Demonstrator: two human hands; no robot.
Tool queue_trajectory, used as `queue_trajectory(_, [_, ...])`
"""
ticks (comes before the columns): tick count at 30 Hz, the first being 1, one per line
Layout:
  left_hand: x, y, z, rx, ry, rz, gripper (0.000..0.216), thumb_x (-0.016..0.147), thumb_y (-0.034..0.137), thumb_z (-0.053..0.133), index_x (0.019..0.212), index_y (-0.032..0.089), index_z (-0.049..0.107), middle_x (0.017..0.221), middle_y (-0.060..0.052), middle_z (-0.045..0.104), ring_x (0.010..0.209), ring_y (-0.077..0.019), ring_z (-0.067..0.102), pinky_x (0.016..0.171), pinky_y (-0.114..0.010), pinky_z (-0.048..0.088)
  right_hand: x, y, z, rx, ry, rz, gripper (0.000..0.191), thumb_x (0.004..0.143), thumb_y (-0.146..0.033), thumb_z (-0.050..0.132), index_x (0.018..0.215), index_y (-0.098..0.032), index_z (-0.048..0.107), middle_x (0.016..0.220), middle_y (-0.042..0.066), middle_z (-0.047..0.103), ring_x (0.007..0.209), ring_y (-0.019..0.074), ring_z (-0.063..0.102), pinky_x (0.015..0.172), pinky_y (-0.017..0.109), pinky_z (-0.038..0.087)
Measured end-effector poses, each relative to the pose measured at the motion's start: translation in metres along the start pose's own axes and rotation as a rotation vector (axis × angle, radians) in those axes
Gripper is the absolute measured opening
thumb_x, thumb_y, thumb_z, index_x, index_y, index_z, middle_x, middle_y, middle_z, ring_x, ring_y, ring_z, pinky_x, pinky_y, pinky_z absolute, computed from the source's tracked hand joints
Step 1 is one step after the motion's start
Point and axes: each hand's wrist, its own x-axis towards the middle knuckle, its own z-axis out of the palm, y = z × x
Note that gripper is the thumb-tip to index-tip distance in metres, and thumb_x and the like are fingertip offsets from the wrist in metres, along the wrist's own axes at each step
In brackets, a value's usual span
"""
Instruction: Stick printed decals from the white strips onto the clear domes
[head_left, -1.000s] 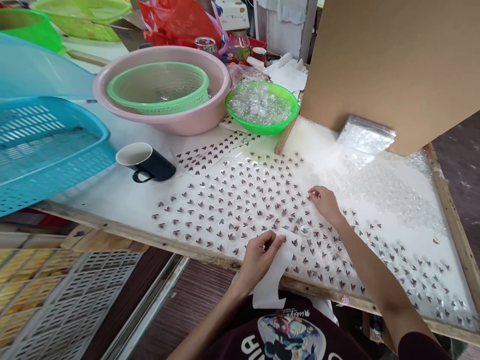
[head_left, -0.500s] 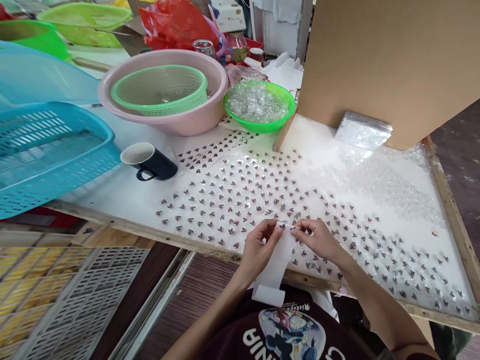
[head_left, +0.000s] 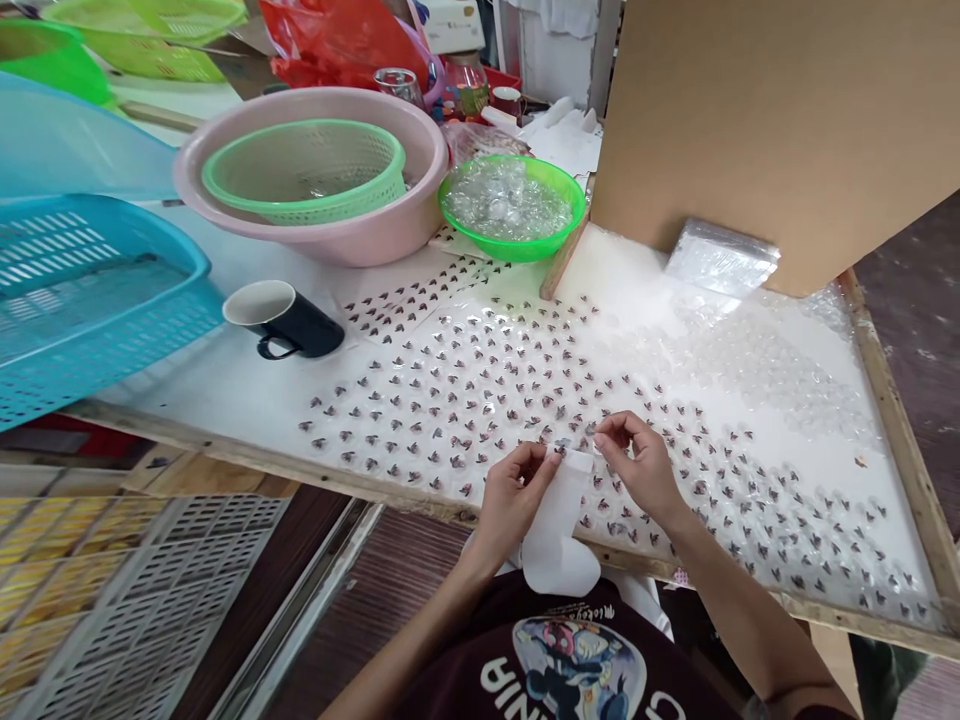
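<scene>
Mostly done: printed domes (head_left: 480, 400) round strip (head_left: 559, 530), plain domes (head_left: 757, 360) beyond it pending. Pinching strip w/ left hand (head_left: 510, 500), bit (head_left: 568, 443) at its top w/ right hand (head_left: 641, 468).

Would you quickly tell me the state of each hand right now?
Left hand: closed, pinching the white paper strip.
Right hand: fingertips pinched at the strip's top; what it holds cannot be told.

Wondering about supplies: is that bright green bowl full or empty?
Nearly full: the green bowl holds a heap of clear pieces up to about its rim.
</scene>
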Motion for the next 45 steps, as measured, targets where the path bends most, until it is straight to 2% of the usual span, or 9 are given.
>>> queue_trajectory(4, [-0.001,0.001,0.001,0.034,-0.036,0.01,0.028,0.085,0.04,0.06,0.07,0.016,0.056,0.063,0.003,0.048,0.059,-0.0103,0.039,0.055,-0.021,0.032,0.002,0.0,0.016,0.103,-0.103,0.044,0.036,0.082,-0.028,0.068,0.114,-0.025,0.051,0.087,0.0,0.065,0.079,0.0162,0.058,0.077,0.033,0.044])
queue_trajectory(9, [0.0,-0.002,0.0,0.064,-0.063,-0.005,0.03,0.085,0.041,0.059,0.068,0.017,0.056,0.062,0.003,0.049,0.059,-0.0112,0.041,0.054,-0.022,0.033,0.009,-0.005,0.012,0.202,-0.024,0.032,0.031,0.083,-0.032,0.068,0.107,-0.027,0.049,0.083,-0.001,0.063,0.078,0.0166,0.059,0.077,0.034,0.047])
queue_trajectory(15, [0.001,-0.006,-0.003,0.059,-0.061,-0.031,0.031,0.084,0.042,0.058,0.066,0.018,0.053,0.061,0.003,0.046,0.058,-0.0113,0.04,0.054,-0.022,0.033,0.066,0.037,-0.077,0.057,0.432,0.045,0.048,0.073,-0.032,0.073,0.11,-0.026,0.042,0.081,-0.002,0.065,0.077,0.0169,0.061,0.076,0.034,0.049])
queue_trajectory(18, [0.002,-0.006,-0.004,0.057,-0.07,-0.04,0.031,0.084,0.043,0.058,0.067,0.017,0.054,0.061,0.003,0.047,0.058,-0.0114,0.041,0.055,-0.022,0.033,0.088,0.072,-0.114,-0.117,0.467,0.164,0.048,0.069,-0.03,0.07,0.107,-0.024,0.042,0.077,-0.001,0.066,0.075,0.0177,0.06,0.076,0.035,0.047])
queue_trajectory(20, [0.002,-0.007,-0.004,0.057,-0.069,-0.039,0.032,0.084,0.044,0.058,0.067,0.017,0.055,0.061,0.003,0.048,0.059,-0.0115,0.041,0.054,-0.021,0.034,0.094,0.088,-0.123,-0.205,0.442,0.212,0.048,0.068,-0.029,0.068,0.108,-0.023,0.042,0.077,-0.001,0.067,0.074,0.0181,0.06,0.077,0.035,0.046])
queue_trajectory(31, [0.005,-0.004,-0.003,0.064,-0.052,-0.034,0.032,0.083,0.044,0.06,0.065,0.018,0.055,0.06,0.003,0.049,0.057,-0.0118,0.043,0.053,-0.021,0.035,0.102,0.102,-0.11,-0.526,0.317,0.169,0.042,0.073,-0.023,0.053,0.114,-0.019,0.045,0.08,0.001,0.061,0.075,0.0188,0.058,0.076,0.033,0.046])
queue_trajectory(37, [0.004,-0.003,-0.003,0.066,-0.062,-0.035,0.031,0.083,0.042,0.059,0.066,0.017,0.055,0.06,0.003,0.049,0.058,-0.0115,0.043,0.054,-0.021,0.034,0.098,0.098,-0.108,-0.697,0.29,0.156,0.049,0.075,-0.022,0.05,0.123,-0.019,0.042,0.094,0.004,0.056,0.076,0.0181,0.055,0.08,0.036,0.043])
queue_trajectory(41, [0.004,-0.002,-0.004,0.056,-0.065,-0.038,0.032,0.084,0.043,0.059,0.066,0.017,0.055,0.06,0.003,0.048,0.058,-0.0116,0.043,0.054,-0.022,0.034,0.098,0.091,-0.109,-0.753,0.348,0.095,0.029,0.078,-0.026,0.051,0.106,-0.019,0.056,0.098,0.007,0.057,0.088,0.0215,0.056,0.091,0.042,0.039])
queue_trajectory(45, [0.003,-0.001,-0.003,0.054,-0.057,-0.041,0.031,0.083,0.043,0.06,0.065,0.018,0.055,0.06,0.003,0.05,0.058,-0.012,0.044,0.053,-0.022,0.034,0.106,0.084,-0.105,-0.547,0.333,0.149,0.017,0.08,-0.035,0.052,0.083,-0.02,0.06,0.091,0.007,0.063,0.076,0.0188,0.056,0.081,0.037,0.044])
